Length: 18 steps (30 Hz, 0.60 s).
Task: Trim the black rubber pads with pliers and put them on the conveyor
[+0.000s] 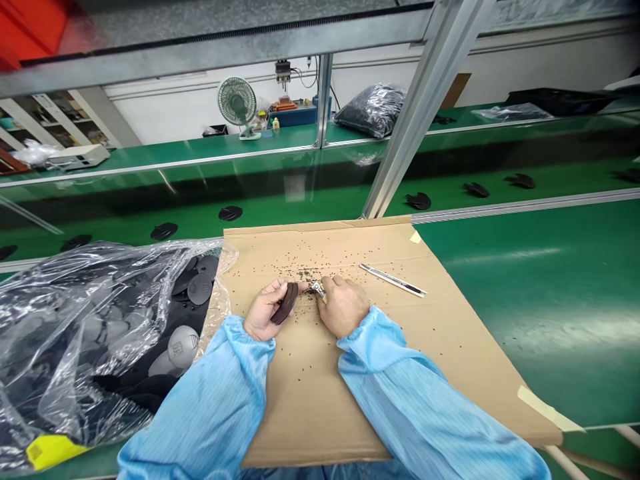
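Over the cardboard, the left hand is gripping a dark curved piece, probably light and stiff, best pinched across its sides; the right hand is clasping a metal tool; beyond the cardboard, black discs are lying.

across from me i see a pale green fan on the far bench, a stuffed plastic bag beside the slanting metal post, and white wall behind.
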{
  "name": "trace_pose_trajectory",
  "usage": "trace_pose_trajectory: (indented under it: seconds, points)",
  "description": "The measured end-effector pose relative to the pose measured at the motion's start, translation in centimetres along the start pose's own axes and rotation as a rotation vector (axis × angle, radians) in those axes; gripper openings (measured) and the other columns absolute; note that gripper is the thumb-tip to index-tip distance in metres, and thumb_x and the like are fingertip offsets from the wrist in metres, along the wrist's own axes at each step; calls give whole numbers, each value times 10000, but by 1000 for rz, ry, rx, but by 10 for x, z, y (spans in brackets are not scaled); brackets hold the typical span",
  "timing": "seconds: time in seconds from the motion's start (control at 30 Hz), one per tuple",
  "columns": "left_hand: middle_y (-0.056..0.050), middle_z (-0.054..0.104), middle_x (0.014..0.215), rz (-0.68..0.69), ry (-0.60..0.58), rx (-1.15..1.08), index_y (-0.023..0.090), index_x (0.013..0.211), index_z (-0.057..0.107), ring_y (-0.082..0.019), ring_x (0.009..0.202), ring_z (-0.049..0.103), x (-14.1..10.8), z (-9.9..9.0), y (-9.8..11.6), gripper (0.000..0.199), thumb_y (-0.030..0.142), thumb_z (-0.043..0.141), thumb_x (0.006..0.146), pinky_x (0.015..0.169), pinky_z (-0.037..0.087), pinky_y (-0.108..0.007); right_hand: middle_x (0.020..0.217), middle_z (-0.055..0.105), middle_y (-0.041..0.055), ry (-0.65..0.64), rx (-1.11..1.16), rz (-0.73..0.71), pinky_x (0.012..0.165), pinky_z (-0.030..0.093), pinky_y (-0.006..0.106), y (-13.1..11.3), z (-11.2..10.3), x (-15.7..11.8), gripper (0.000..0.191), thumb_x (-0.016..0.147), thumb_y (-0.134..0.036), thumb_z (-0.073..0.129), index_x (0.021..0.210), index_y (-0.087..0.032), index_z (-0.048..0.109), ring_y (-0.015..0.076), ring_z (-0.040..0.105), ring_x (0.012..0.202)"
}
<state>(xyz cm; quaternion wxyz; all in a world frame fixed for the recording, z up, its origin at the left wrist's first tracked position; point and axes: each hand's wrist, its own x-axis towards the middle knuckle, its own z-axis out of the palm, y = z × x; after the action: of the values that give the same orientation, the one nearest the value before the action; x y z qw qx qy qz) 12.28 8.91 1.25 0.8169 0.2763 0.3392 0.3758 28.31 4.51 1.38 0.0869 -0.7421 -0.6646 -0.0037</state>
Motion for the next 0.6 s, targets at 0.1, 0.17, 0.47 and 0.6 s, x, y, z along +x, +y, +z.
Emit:
trace_pose_trajectory:
  seconds: [0.1, 0.17, 0.47, 0.6]
  points:
    - [-126, 694, 945, -2, -37, 25, 125, 884, 583, -82, 422, 527, 1, -2, -3, 240, 220, 713, 706, 335, 388, -173, 930, 619, 93, 6, -18, -7, 749, 354, 337, -2, 0, -1, 147, 818, -266, 547, 931, -176, 568, 255, 560, 909]
    - [-135, 686, 985, 7, -46, 32, 117, 896, 591, -84, 448, 546, 1, -3, -5, 252, 217, 718, 703, 371, 439, -186, 933, 618, 96, 10, -28, -13, 751, 353, 341, -3, 0, -2, 161, 812, -266, 559, 944, -174, 569, 259, 557, 914]
    - [-93, 665, 1059, 59, -27, -33, 143, 919, 582, -59, 450, 535, 2, -7, -1, 219, 196, 687, 735, 378, 414, -170, 917, 631, 98, 16, -16, -14, 717, 363, 334, -2, 0, -2, 165, 813, -269, 552, 937, -166, 587, 256, 575, 876]
    - [-49, 671, 903, 121, 36, -122, 145, 939, 570, -99, 609, 607, 10, -9, -7, 293, 174, 732, 696, 523, 480, -185, 884, 646, 95, 106, 20, -51, 716, 386, 331, 2, 3, -2, 165, 830, -277, 533, 924, -163, 607, 249, 590, 831]
